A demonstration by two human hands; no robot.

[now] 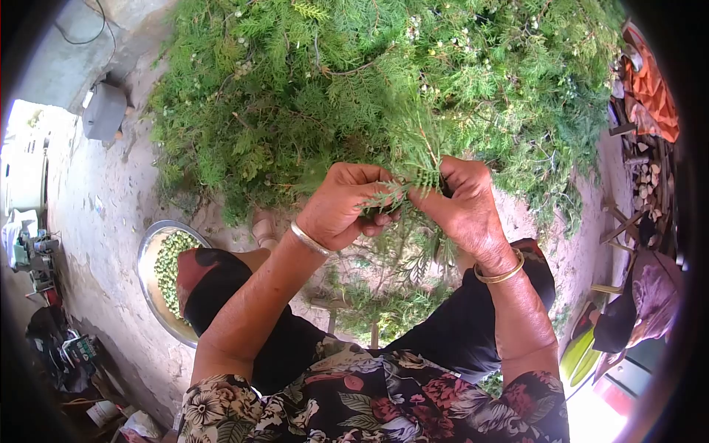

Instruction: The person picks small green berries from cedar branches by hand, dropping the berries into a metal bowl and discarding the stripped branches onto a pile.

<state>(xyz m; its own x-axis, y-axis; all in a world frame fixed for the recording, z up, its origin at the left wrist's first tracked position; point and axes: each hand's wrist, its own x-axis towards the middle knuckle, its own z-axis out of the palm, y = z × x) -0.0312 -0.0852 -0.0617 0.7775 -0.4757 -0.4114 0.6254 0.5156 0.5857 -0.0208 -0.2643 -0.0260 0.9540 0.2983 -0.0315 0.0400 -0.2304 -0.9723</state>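
Note:
Between my two hands is a green conifer sprig with flat, scaly leaves, like cypress or arborvitae. My left hand, wearing a silver bangle, pinches its lower leaves with thumb and fingers. My right hand, with a gold-coloured bangle, is closed around the stem side, thumb pointing toward the left hand. Whether a small cone sits between the fingertips is hidden. Just beyond the hands rises a big heap of cut conifer branches dotted with pale cones. Loose trimmings lie on the ground between my legs.
A metal basin of small green cones stands beside my left knee. A grey container is on the floor at far left. Stacked firewood and an orange cloth are along the right side.

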